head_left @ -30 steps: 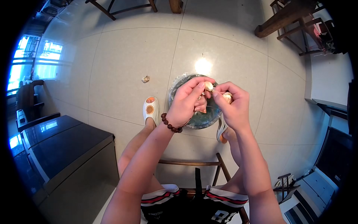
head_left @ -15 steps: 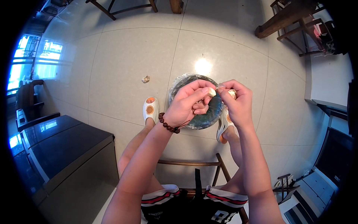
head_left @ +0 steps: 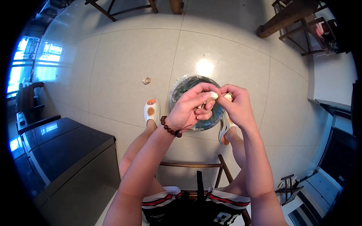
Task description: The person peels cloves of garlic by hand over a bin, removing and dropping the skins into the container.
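Over a lined bin, my left hand [head_left: 188,107] pinches a pale garlic clove [head_left: 213,95] between thumb and index finger, its other fingers curled in. Something whitish, partly hidden, shows within those curled fingers. My right hand [head_left: 237,103] is closed, its fingertips meeting the clove's right side. A whitish garlic piece [head_left: 228,97] shows between the right hand's thumb and fingers; the rest of it is covered. Below both hands stands the round bin [head_left: 205,124] with a clear plastic bag over its rim.
On the tiled floor, left of the bin, lies a small garlic piece [head_left: 146,80]. My shoes [head_left: 151,111] flank the bin. A dark-topped cabinet [head_left: 71,147] stands at left, a wooden stool bar [head_left: 188,164] below, and wooden furniture legs [head_left: 279,25] at upper right.
My right hand has shifted slightly left, closer to the clove. A thin pale scrap seen at its fingertips before no longer shows. The left hand stays nearly in place.
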A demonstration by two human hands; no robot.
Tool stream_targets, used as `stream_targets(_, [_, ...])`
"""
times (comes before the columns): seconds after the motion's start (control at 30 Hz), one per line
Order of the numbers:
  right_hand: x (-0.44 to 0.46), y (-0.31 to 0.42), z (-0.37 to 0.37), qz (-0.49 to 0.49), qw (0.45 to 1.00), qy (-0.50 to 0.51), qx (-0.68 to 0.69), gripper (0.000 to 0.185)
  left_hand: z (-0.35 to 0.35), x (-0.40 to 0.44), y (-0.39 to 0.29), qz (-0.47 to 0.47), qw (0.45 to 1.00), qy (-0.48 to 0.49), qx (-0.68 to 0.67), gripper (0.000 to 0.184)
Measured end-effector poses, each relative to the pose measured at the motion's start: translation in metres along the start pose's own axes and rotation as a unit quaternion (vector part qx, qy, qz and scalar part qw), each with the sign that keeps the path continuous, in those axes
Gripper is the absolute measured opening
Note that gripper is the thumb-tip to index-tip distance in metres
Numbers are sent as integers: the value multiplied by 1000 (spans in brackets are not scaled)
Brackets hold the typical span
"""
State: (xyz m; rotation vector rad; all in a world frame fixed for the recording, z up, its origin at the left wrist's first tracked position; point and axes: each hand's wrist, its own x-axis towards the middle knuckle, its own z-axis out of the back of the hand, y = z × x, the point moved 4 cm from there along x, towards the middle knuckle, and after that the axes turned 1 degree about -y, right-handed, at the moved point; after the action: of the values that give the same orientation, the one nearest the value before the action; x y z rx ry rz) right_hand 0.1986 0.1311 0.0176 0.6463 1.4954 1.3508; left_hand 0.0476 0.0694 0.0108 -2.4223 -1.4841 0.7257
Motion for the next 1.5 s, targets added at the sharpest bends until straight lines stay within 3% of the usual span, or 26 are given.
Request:
stream_targets(0.23, [-3,13,0,15,1000,-19,19,10,1,3,1,10,998,11,69,32])
stream_targets(0.4, [-1,5,5,14,998,-44,36,8,-2,1,-4,18,983,-4,182,25])
stream_targets(0.47, [-2,7,3,-19,994,-39,105,7,-1,2,-1,18,983,-3,181,24])
stream_targets(0.83, [-3,13,16,13,998,-45,46,8,7,4,-4,-31,994,-31,105,21])
stream_targets(1.0, [-7,17,13,30,999,-18,36,8,8,5,-9,-78,978,-62,181,21])
stream_targets(1.33, [-6,15,19,49,998,-9,43,7,14,7,-15,-113,976,-109,152,20])
stream_targets(1.5, [-2,12,24,47,999,1,16,8,20,5,-17,-116,960,-134,215,20])
